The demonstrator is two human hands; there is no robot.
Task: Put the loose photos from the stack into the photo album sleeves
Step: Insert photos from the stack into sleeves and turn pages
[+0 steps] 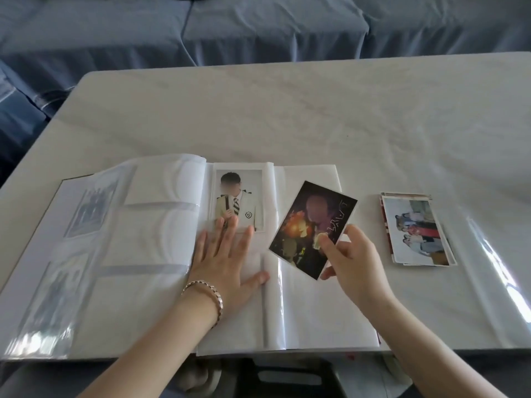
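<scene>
An open photo album [161, 282] with clear sleeves lies on the table's near side. One sleeve at the top of the middle page holds a portrait photo [239, 201]. My left hand [227, 262] lies flat with spread fingers on that page, just below the portrait. My right hand [350, 262] pinches a dark photo [311, 228] by its lower right edge and holds it tilted above the right-hand page. To the right of the album lies the stack of loose photos [416, 231], a group picture on top.
The pale table [316, 110] carries a glossy clear cover [494, 268] that catches glare at the right. A blue sofa [258, 27] runs behind the far edge. Filled sleeves [92, 205] show on the album's far left page.
</scene>
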